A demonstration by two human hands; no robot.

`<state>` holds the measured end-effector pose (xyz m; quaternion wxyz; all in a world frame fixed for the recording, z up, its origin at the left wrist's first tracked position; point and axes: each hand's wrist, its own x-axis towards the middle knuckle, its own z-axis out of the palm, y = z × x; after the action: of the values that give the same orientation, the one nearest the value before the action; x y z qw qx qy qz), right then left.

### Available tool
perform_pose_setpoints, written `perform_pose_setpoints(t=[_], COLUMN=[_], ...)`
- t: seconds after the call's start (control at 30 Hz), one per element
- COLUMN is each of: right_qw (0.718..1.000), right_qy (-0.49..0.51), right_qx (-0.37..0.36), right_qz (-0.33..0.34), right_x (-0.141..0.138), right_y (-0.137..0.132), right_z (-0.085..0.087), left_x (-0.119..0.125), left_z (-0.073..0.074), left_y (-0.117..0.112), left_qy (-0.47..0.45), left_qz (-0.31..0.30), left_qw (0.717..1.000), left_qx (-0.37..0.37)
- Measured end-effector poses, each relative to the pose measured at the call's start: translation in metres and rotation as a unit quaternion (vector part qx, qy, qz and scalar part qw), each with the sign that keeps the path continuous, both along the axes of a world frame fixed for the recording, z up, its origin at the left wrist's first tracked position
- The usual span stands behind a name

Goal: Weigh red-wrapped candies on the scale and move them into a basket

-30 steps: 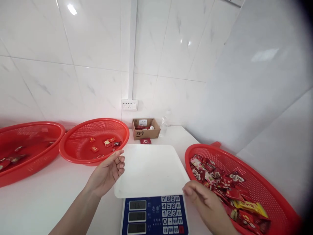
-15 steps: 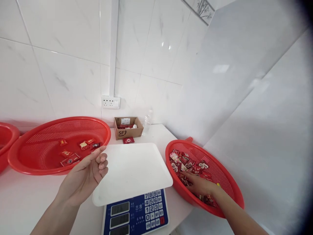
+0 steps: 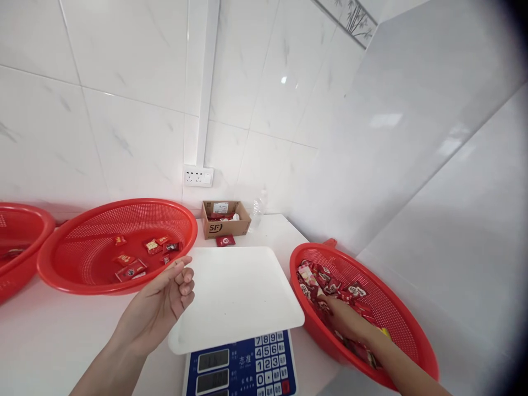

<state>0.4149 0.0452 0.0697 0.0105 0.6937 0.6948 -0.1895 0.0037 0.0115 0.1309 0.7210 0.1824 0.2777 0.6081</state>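
A blue electronic scale [image 3: 243, 366] with a bare white weighing tray [image 3: 237, 294] stands before me. My left hand [image 3: 159, 305] hovers at the tray's left edge, palm up, fingers loosely curled with nothing in them. My right hand [image 3: 344, 322] reaches into the red basket [image 3: 408, 341] on the right and rests among the red wrapped candies [image 3: 325, 280]. Its fingertips are buried in the wrappers, so its grip is hidden.
A second red basket [image 3: 78, 275] with a few candies lies at the left, and a third red basket [image 3: 25, 242] pokes in at the far left edge. A small cardboard box [image 3: 225, 220], a loose red packet [image 3: 225, 241] and a clear bottle [image 3: 256, 208] stand by the tiled wall.
My right hand went from beside the scale's keypad into the right basket and now sits among the candies. My left hand stayed by the tray's left edge. The camera shifted.
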Motion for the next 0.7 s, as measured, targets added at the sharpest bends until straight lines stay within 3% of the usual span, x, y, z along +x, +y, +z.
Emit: perform_pose_setpoints(t=[0.2, 0.37, 0.5, 0.57, 0.7], right_qw=[0.997, 0.990, 0.985, 0.974, 0.956], right_qy=[-0.016, 0.011, 0.073, 0.172, 0.263], right_qx=[0.055, 0.112, 0.137, 0.145, 0.071], right_qz=[-0.054, -0.082, -0.077, -0.030, 0.112], right_x=[0.011, -0.006, -0.053, -0.086, -0.152], right_y=[0.007, 0.006, -0.003, -0.011, -0.027], right_z=[0.001, 0.033, 0.067, 0.078, 0.083], left_x=[0.000, 0.002, 0.008, 0.013, 0.026], left_z=[0.000, -0.002, -0.004, -0.005, -0.008], left_y=[0.000, -0.002, -0.006, -0.009, -0.017], left_qy=[-0.005, 0.020, 0.103, 0.182, 0.382], left_qz=[-0.001, -0.008, -0.047, -0.070, -0.105], left_qw=[1.000, 1.000, 0.992, 0.977, 0.904], left_qx=[0.003, 0.017, 0.053, 0.083, 0.158])
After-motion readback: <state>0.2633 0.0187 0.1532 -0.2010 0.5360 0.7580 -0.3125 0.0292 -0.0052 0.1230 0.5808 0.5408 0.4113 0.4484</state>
